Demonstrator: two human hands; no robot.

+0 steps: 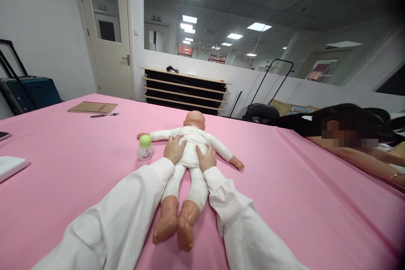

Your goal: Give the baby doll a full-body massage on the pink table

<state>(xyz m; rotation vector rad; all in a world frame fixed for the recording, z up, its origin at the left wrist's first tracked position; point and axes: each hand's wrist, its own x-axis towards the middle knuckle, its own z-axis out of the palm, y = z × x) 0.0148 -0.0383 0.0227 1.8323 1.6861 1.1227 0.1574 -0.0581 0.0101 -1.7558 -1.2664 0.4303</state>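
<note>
Touching doll (pixel 190 152): left hand (pixel 174 149), right hand (pixel 207 158) | grip: spread | green-capped bottle (pixel 144 149) near left hand | notebook (pixel 91 107), pen (pixel 104 115) beyond

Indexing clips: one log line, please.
left hand: on doll; right hand: on doll; doll: lying on pink cloth; bottle: standing near doll

1. Doll (pixel 190 152): matt cloth body; smooth, faintly glossy plastic-looking feet (pixel 166 224).
2. Bottle (pixel 144 153): smooth plastic (cap (pixel 145 140) too, by its look).
3. Table cover (pixel 284 202): smooth, faint sheen.
4. Notebook (pixel 91 107): matt, paper-like cover.

Pen (pixel 104 115) lies nr brn notebk (pixel 91 107), suitcase (pixel 41 90) lt of door (pixel 112 65)
</note>
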